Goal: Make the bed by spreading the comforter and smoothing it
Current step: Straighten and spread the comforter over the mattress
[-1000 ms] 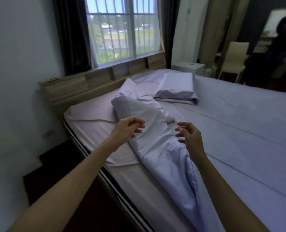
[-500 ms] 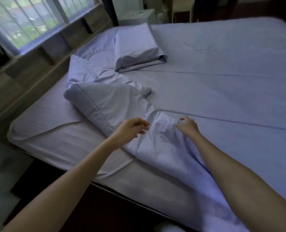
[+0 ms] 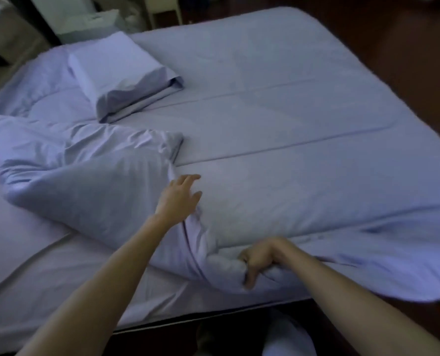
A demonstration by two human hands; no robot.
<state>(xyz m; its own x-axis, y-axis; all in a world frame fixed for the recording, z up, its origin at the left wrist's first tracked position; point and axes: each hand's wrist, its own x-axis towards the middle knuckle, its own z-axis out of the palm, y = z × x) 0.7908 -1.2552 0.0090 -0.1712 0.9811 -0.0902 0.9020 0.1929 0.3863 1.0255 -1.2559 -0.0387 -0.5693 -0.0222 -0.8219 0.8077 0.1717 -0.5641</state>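
My left hand (image 3: 179, 196) lies flat with its fingers spread on the comforter (image 3: 291, 176), right where its folded-back part meets the flat part near the middle of the view. My right hand (image 3: 258, 258), toward 5 o'clock, curls tight round a bunched edge of it at the near side of the bed. The comforter covers the bed from the centre out to 3 o'clock, its crumpled fold heaped at 9 o'clock over the bare sheet (image 3: 46, 265), with a pillow (image 3: 121, 75) at 11 o'clock.
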